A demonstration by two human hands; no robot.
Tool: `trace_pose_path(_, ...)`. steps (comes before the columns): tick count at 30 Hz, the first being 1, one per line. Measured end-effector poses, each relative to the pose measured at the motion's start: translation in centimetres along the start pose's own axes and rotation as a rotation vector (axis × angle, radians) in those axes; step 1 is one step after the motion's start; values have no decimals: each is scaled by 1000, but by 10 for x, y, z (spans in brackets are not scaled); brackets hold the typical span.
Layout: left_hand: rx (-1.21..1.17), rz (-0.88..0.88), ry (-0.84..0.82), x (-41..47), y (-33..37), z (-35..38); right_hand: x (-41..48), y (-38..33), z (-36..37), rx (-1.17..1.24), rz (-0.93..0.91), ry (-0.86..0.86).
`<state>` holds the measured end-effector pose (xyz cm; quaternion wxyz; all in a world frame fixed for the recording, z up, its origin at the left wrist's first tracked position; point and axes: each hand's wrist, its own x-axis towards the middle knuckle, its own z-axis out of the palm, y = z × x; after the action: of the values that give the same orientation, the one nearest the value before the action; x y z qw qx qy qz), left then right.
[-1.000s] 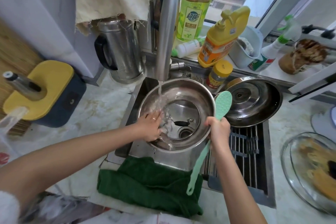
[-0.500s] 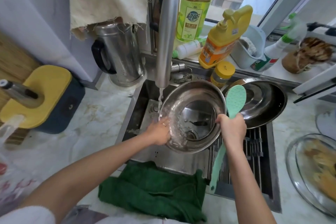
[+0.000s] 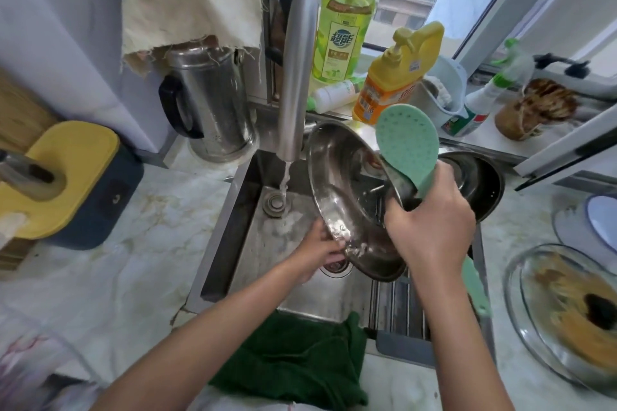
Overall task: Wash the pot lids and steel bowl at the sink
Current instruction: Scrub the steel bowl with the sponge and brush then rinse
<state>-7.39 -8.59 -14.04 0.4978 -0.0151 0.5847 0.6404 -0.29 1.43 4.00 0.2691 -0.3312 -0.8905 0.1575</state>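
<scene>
Over the sink, left hand gripping tilted steel bowl underneath, right hand clamping its rim and green paddle

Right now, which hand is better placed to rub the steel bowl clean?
Left. The left hand holds the steel bowl's lower rim near the running water; the right hand grips its right rim with the green rice paddle.

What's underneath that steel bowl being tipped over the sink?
The left hand grips its lower rim; below show part of the drain and wet sink floor. A slatted rack lies under its right edge. The rest is hidden by the bowl.
</scene>
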Motion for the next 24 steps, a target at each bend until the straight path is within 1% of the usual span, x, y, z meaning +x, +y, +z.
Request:
trace_pose_path(2, -60, 15, -17, 3, 7, 3, -5, 2, -4, 11, -131, 60)
trace_pose_path(7, -169, 62, -63, 7, 26, 9, -19, 7, -11, 103, -314, 120)
trace_pose_path(10, -199, 93, -113, 8, 37, 20, -26, 4, -13, 104, -376, 144)
trace_pose_path(12, -186, 92, -116, 6, 38, 24, -30, 1, -16, 90, -371, 153)
trace_pose_path(14, -182, 51, -68, 0, 37, 20, -26, 1, -20, 122, -289, 160)
trace_pose_path(15, -169, 42, -31, -4, 36, 14, -22, 2, -23, 160, -201, 154)
trace_pose_path(18, -92, 82, 91, -19, 31, -14, -2, 18, -26, 299, 180, 91)
trace_pose_path(19, -63, 101, 117, -25, 32, -23, 2, 25, -25, 339, 283, 53)
trace_pose_path(20, -25, 120, 135, -29, 33, -32, 5, 31, -24, 367, 348, 22)
trace_pose_path(24, 238, 233, 167, -42, 40, -48, -3, 43, -16, 406, 406, -50)
